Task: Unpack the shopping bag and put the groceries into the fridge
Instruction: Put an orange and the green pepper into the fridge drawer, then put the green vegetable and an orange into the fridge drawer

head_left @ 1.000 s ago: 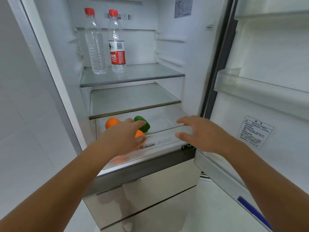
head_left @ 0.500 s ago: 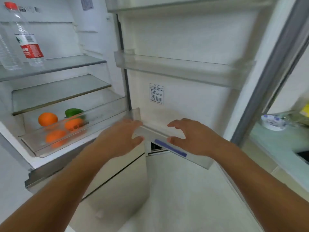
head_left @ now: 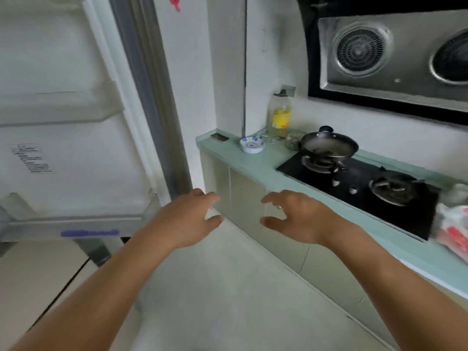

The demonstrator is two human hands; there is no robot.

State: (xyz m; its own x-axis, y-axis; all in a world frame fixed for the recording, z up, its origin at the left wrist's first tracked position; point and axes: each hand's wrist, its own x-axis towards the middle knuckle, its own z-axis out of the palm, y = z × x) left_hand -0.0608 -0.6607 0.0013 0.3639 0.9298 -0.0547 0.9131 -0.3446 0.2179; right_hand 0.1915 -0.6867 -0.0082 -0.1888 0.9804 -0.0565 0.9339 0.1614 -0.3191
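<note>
1. Left grip at 7 o'clock of centre, right grip at 5 o'clock. Both released, fingers loosely spread, holding nothing, in mid-air above the floor.
2. Shopping bag at 3 o'clock, cut off by the frame edge. White plastic with red print, lying on the pale green surface, just beside the black hob. Blurred; contents not visible.
3. Fridge door standing open at 9 o'clock. Fridge interior out of view.
4. Judged step: fetching the next item from the bag. Right grip the nearer of the two.
5. Risk: thin plastic, unknown load. Seizing one side only likely to tip it and spill goods onto the hob or floor.
6. Risk: bag close to the right burner. No flame visible, yet leftover heat not ruled out. Dragging across it apt to snag or melt the plastic.
7. Risk: open door at the turn back. Easy to knock with an elbow or a carried item.
</note>
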